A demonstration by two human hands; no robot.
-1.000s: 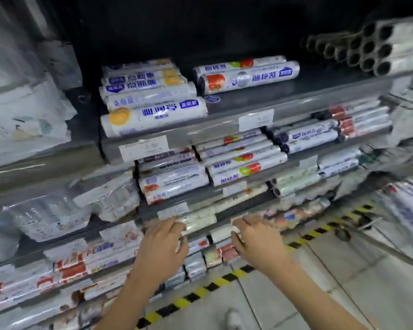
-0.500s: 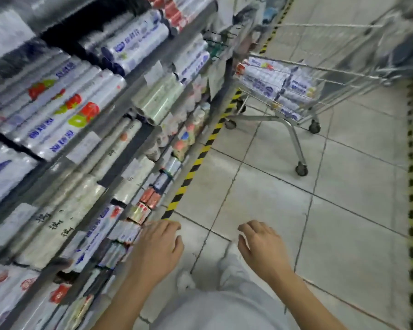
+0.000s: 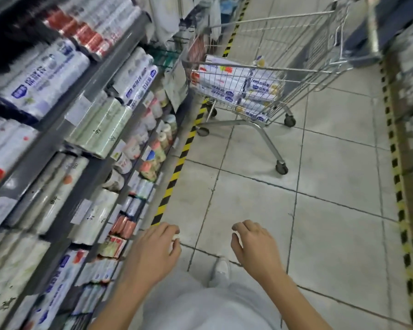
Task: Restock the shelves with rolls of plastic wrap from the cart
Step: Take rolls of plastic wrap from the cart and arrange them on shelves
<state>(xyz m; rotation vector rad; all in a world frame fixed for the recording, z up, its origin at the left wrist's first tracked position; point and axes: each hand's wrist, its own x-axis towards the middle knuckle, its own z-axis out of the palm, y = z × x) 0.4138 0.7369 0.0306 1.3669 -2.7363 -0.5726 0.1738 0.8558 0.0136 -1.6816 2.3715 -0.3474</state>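
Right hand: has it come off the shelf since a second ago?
Yes. The right hand has pulled back from the shelves and now hangs on the aisle side of the striped floor tape, holding nothing.

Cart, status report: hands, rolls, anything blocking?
Left hand and right hand empty, loosely curled. Rolls in cart ahead, beside shelves. Tiled floor between shows no obstacle.

Shelf rolls [image 3: 41, 75] blurred, labels unreadable; forearms [image 3: 293, 303] cut off at bottom edge.

You are wearing the only camera on your head; it is looking forward and down at the floor [image 3: 248, 198], with the shelves [image 3: 57, 125] running close at 9 o'clock and the cart [image 3: 319, 55] standing farther off at 1 o'clock.
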